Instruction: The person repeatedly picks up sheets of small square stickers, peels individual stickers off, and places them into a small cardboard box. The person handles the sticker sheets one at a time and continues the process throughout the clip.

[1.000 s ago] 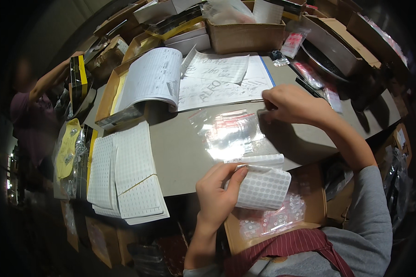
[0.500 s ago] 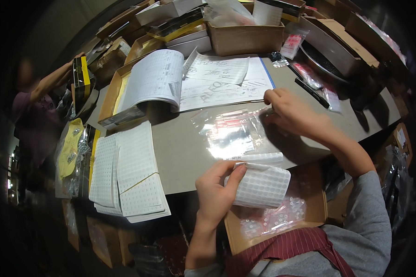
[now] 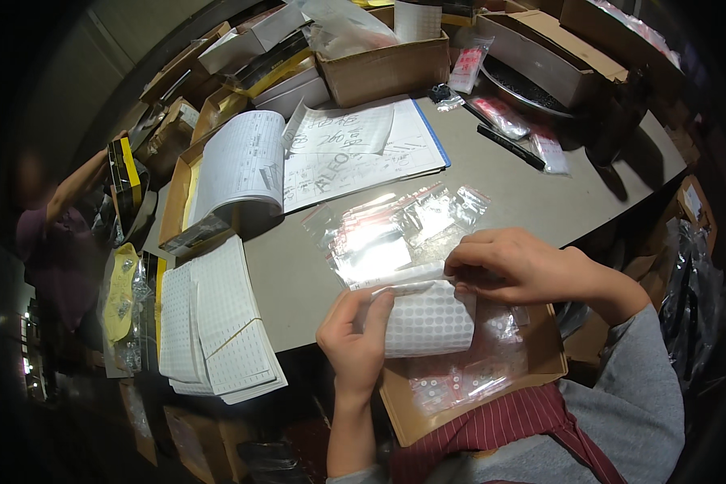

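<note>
A person is working at a cluttered grey desk [image 3: 492, 194]. The left hand [image 3: 355, 339] is gripping a curled sheet of small round white stickers [image 3: 427, 319] at the near edge, fingers closed on it. The right hand [image 3: 516, 262] is pinching at the sheet's top edge. Just beyond, a pile of small clear zip bags [image 3: 395, 230] is waiting, apparently unlabelled; a near cardboard box [image 3: 476, 379] is holding more bags, so the work seems partway through. Spare sticker sheets [image 3: 218, 323] are lying left; an open ledger [image 3: 315, 153] is lying farther away.
</note>
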`<state>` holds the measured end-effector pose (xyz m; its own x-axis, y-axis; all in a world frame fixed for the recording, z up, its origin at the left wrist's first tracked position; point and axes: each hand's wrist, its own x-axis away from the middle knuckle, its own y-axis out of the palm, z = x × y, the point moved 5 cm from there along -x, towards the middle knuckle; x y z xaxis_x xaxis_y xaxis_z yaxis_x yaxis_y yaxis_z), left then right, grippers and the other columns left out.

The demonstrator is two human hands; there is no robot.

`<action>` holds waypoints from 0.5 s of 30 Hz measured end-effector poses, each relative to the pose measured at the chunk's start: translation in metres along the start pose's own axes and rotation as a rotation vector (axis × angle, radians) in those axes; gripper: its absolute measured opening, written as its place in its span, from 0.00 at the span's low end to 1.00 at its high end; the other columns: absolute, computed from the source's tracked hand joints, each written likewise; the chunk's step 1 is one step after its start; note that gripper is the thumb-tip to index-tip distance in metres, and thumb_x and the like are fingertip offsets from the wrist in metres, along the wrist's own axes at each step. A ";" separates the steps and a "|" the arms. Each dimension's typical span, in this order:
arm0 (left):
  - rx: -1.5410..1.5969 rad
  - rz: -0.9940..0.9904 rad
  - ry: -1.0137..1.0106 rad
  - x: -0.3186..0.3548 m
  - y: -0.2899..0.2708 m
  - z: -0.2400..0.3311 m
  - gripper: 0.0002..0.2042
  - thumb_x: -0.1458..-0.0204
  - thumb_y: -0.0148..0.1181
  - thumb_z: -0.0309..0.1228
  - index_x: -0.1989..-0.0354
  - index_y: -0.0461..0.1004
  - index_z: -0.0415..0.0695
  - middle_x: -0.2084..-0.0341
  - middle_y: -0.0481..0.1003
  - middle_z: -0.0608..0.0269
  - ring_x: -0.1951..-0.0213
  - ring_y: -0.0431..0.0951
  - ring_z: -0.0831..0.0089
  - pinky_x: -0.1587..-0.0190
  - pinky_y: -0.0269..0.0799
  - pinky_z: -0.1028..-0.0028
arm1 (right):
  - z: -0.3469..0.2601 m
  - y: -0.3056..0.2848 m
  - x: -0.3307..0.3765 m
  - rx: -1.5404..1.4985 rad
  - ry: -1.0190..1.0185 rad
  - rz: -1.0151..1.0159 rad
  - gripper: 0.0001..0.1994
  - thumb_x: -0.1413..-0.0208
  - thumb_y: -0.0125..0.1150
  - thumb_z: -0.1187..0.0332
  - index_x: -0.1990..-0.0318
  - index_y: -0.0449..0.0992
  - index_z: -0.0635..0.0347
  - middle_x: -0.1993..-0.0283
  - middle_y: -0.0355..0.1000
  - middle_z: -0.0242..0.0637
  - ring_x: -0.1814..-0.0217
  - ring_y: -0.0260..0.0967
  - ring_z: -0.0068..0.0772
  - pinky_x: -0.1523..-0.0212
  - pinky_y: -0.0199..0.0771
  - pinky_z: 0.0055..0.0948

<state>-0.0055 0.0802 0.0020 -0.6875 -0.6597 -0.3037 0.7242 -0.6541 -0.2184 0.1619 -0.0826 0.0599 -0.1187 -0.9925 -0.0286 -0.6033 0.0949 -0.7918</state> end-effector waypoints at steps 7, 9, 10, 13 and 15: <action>-0.047 0.007 0.045 0.000 0.003 0.005 0.03 0.47 0.68 0.21 0.66 0.82 0.35 0.76 0.76 0.61 0.72 0.75 0.74 0.67 0.69 0.74 | 0.006 0.006 0.005 0.077 -0.043 0.096 0.13 0.40 0.65 0.70 0.50 0.77 0.66 0.57 0.77 0.48 0.54 0.76 0.51 0.52 0.76 0.43; -0.039 0.027 0.036 0.001 0.001 0.003 0.03 0.47 0.68 0.22 0.66 0.82 0.35 0.76 0.76 0.61 0.72 0.74 0.74 0.67 0.69 0.74 | 0.005 0.010 0.006 0.125 -0.044 0.133 0.13 0.40 0.65 0.71 0.51 0.77 0.66 0.57 0.77 0.47 0.54 0.76 0.51 0.52 0.76 0.43; -0.034 0.036 0.033 0.001 0.001 0.002 0.03 0.47 0.68 0.22 0.66 0.82 0.35 0.76 0.76 0.61 0.72 0.74 0.74 0.67 0.68 0.74 | 0.005 0.011 0.007 0.149 -0.044 0.152 0.12 0.40 0.65 0.71 0.51 0.78 0.66 0.58 0.77 0.47 0.55 0.76 0.50 0.52 0.76 0.43; -0.021 0.063 0.036 0.002 0.004 0.002 0.04 0.47 0.68 0.22 0.65 0.82 0.35 0.76 0.75 0.62 0.73 0.73 0.74 0.67 0.68 0.75 | -0.001 0.014 0.009 0.230 -0.021 0.169 0.13 0.42 0.65 0.72 0.50 0.77 0.65 0.57 0.76 0.46 0.54 0.75 0.49 0.52 0.76 0.43; -0.031 0.062 0.036 0.002 0.004 0.002 0.04 0.47 0.68 0.22 0.65 0.82 0.34 0.76 0.75 0.61 0.73 0.73 0.74 0.67 0.68 0.75 | -0.004 0.014 0.006 0.217 -0.073 0.228 0.17 0.54 0.68 0.75 0.55 0.74 0.61 0.59 0.73 0.45 0.54 0.73 0.51 0.53 0.75 0.44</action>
<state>-0.0035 0.0754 0.0024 -0.6393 -0.6845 -0.3503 0.7669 -0.6003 -0.2267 0.1498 -0.0869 0.0513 -0.1695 -0.9511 -0.2580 -0.3841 0.3049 -0.8715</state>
